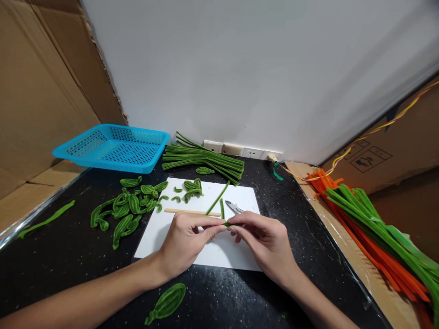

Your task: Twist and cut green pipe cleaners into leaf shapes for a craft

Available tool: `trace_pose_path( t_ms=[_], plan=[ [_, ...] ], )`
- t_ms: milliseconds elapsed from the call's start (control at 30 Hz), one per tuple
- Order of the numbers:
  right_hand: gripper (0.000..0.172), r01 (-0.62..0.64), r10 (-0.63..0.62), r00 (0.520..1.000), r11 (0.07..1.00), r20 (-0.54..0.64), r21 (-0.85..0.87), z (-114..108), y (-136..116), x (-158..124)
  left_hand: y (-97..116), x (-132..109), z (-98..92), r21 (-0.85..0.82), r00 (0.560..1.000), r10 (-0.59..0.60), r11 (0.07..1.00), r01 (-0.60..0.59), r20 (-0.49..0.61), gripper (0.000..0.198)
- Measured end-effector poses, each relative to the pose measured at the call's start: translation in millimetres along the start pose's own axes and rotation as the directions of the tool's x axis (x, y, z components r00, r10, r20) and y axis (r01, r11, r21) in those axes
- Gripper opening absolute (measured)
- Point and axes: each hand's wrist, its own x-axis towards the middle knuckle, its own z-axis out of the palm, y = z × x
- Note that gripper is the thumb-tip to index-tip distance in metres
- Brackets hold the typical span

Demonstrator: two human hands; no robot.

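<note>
My left hand (pixel 187 240) and my right hand (pixel 264 240) meet over a white sheet of paper (pixel 161 235), both pinching one green pipe cleaner (pixel 217 198) at its near end. Its free end slants up and away over the sheet. A thin wooden stick (pixel 185 211) lies on the paper just beyond my left fingers. Small metal pliers (pixel 234 208) rest beyond my right fingers. A short green piece (pixel 222 208) lies beside them.
Several finished green pipe-cleaner leaves (pixel 128 208) lie left of the paper, one leaf (pixel 168 302) near my left forearm. A blue basket (pixel 113 147) and a bundle of green pipe cleaners (pixel 202 160) sit at the back. Orange and green pipe cleaners (pixel 373 233) lie right. Cardboard stands on both sides.
</note>
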Motion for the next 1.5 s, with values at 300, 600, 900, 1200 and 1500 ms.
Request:
trace_pose_path(
  t_ms=[300, 600, 900, 1200, 1500],
  plan=[
    [0.011, 0.003, -0.003, 1.0, 1.0, 0.0, -0.03, -2, 1, 0, 3, 4, 0.7, -0.134, 0.977, -0.2, 0.969, 0.207, 0.069, 0.014],
    [0.009, -0.036, 0.035, 0.997, 0.999, -0.066, -0.005, -6, 3, 1, 7, 6, -1.1, -0.093, 0.962, -0.237, 0.964, 0.251, 0.139, 0.027],
    [0.014, 0.307, -0.306, 0.951, 0.902, 0.053, -0.303, -10, 8, 4, 4, 11, 0.1, -0.213, 0.864, -0.384, 0.86, 0.463, 0.327, 0.026],
    [0.018, 0.396, -0.455, 0.89, 0.761, 0.012, -0.514, -9, 10, 2, 5, 13, -3.2, -0.186, 0.856, -0.379, 0.868, 0.461, 0.353, 0.031],
    [0.018, 0.421, -0.456, 0.885, 0.704, 0.09, -0.571, -8, 8, 1, 1, 14, -2.9, -0.214, 0.852, -0.36, 0.862, 0.46, 0.379, 0.031]
  ],
)
